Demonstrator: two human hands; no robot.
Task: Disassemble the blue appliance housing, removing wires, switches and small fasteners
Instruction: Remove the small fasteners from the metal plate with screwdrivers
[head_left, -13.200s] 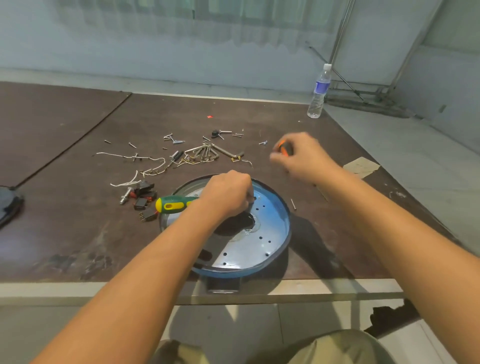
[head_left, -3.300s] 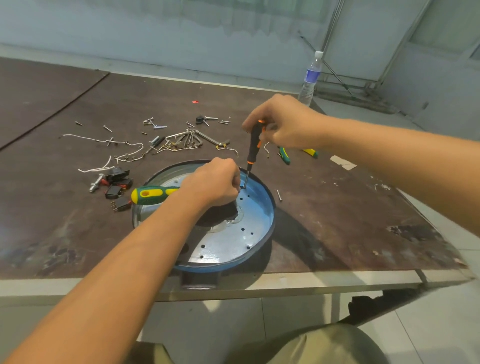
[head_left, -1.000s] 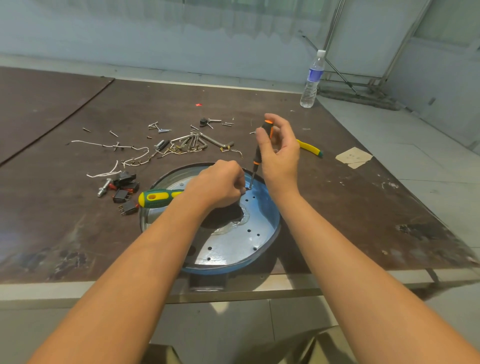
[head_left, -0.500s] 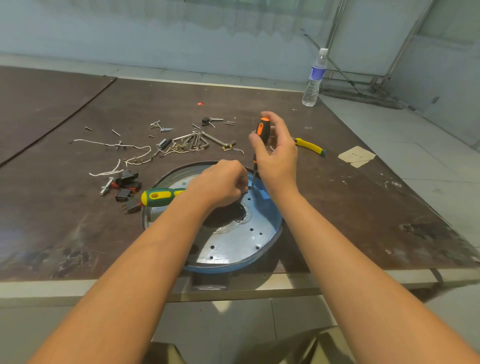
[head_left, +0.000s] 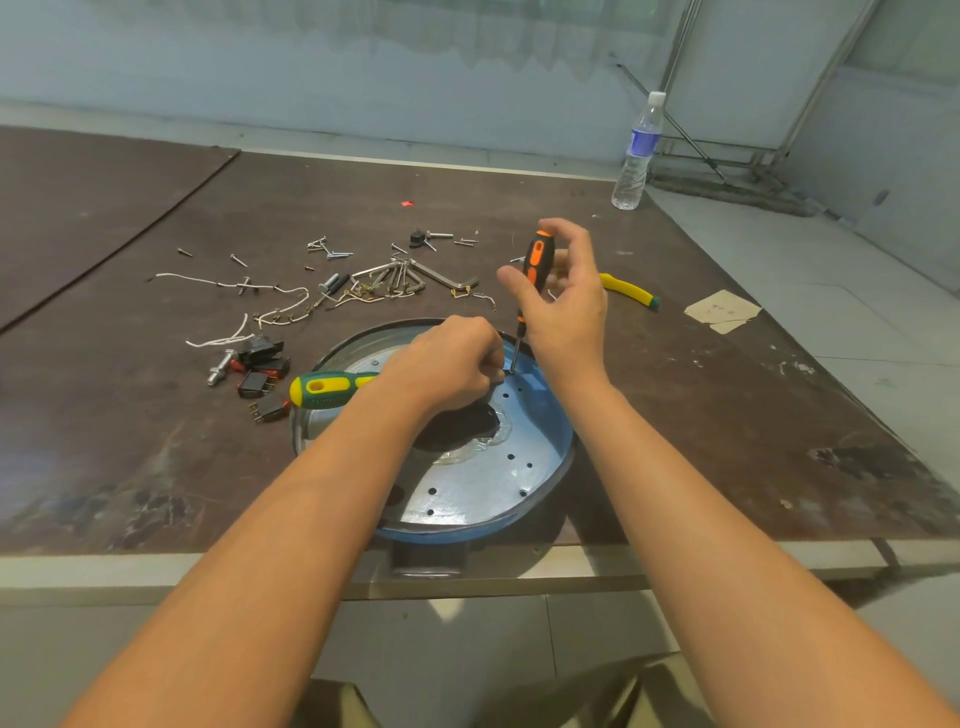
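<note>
1. Under both hands, in the head view (the only one I have), the blue housing (head_left: 540, 462) lies flat at the near edge of the bench (head_left: 727, 415).
2. My left hand (head_left: 447, 364) is a tight fist on the housing's far half. A green-and-yellow screwdriver (head_left: 332, 388) juts out to its left. I take it the fingers grip the shank, but the grip itself is hidden.
3. My right hand (head_left: 563, 301) stands just right of the left. Its thumb and fingertips lightly pinch the upright orange-and-black screwdriver (head_left: 535, 260), with the other fingers loose. The tip meets the housing right at the left knuckles.
4. What changed: thirteen seconds ago the right hand was away beyond the housing. Three seconds ago it had the driver planted in a full fist. Over the last second that fist has relaxed into this fingertip hold, while the left hand has stayed put.
5. My reading: the fastener has broken free and is being spun out. It should lift out soon, though I cannot see the screw itself.
6. Beyond the left hand lie the parts already removed: white wires (head_left: 244, 283), dark switches (head_left: 262, 371) and loose screws (head_left: 332, 249). The housing looks largely stripped.
</note>
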